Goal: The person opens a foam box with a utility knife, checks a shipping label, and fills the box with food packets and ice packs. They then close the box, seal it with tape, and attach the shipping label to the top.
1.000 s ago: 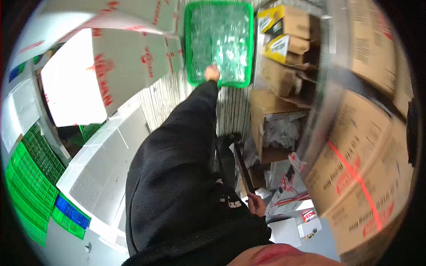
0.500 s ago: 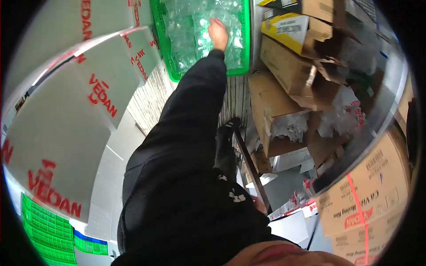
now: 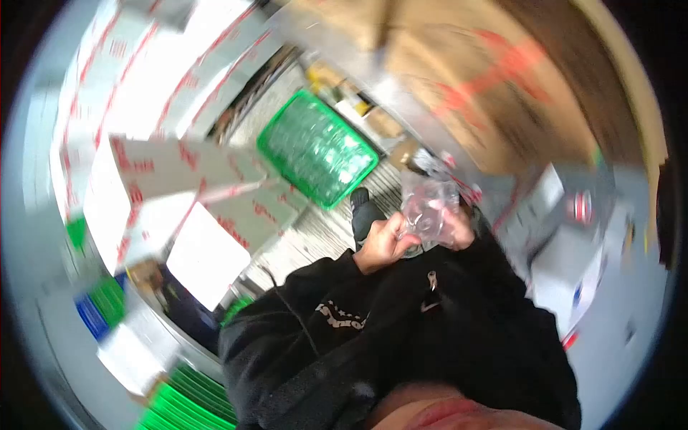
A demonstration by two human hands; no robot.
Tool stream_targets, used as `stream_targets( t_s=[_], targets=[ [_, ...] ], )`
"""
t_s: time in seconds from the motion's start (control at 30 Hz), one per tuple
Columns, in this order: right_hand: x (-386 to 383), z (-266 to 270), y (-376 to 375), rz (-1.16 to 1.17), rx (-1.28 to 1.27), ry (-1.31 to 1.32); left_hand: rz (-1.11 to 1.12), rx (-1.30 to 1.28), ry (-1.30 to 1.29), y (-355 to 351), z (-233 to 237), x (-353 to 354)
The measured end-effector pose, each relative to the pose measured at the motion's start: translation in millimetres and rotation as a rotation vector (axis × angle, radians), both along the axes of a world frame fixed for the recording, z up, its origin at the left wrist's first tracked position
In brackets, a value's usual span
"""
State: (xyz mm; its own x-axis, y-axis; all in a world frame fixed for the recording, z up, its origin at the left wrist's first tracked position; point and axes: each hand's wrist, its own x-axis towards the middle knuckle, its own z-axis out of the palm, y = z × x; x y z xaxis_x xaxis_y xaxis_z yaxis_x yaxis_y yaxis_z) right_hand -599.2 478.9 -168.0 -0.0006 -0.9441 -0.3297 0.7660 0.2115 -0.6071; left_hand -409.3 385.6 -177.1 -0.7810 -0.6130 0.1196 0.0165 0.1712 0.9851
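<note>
Left hand (image 3: 383, 244), right hand (image 3: 461, 228) hold clear plastic (image 3: 426, 206) between.

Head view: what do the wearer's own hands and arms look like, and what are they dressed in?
The left hand appears ungloved; the right hand does too, though it is blurred and partly covered. Long black sleeves reach toward the wrists and belong to a black top with white lettering on its front.

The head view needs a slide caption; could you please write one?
Left hand and right hand hold clear plastic; filled green basket beyond.
</note>
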Motion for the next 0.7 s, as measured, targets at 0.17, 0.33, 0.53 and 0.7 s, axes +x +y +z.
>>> stream_targets(
  t_s=[0.17,0.33,0.53,0.7],
  targets=[
    [-82.4,129.7,222.1,-0.785,-0.019,0.6,-0.193,0.065,0.073,80.8,107.9,-114.5],
    [-165.7,189.7,414.1,-1.434,0.451,1.213,-0.339,-0.028,0.082,162.7,153.5,-216.5],
    [-303.7,121.2,465.5,-1.074,1.053,1.44,-0.253,-0.118,0.108,248.3,204.5,-316.5],
    [-328.3,93.3,437.1,-0.854,0.803,0.897,-0.183,-0.05,0.1,303.0,218.3,-379.3]
  ],
)
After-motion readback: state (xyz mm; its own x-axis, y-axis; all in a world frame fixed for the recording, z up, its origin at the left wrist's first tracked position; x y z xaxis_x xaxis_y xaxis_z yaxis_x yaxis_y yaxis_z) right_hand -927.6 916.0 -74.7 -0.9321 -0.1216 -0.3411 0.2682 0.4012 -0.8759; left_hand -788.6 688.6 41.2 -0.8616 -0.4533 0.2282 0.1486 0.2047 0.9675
